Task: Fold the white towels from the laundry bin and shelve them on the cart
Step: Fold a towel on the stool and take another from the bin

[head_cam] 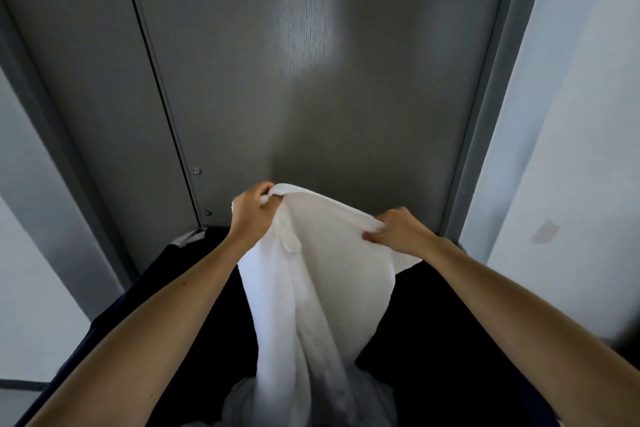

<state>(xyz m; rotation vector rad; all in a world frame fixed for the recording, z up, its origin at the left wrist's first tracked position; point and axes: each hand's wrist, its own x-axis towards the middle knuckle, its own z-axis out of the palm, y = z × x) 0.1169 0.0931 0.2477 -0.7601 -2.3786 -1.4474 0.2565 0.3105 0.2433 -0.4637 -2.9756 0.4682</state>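
A white towel hangs from both my hands above the dark laundry bin. My left hand pinches its top left corner. My right hand grips the top edge further right. The towel's upper edge is stretched between the hands, and its lower part droops down into the bin. More white cloth lies bunched at the bin's bottom. The cart is not in view.
A grey door with a metal frame stands directly behind the bin. Pale walls flank it on the right and on the left. The bin's dark fabric rim runs along the left side.
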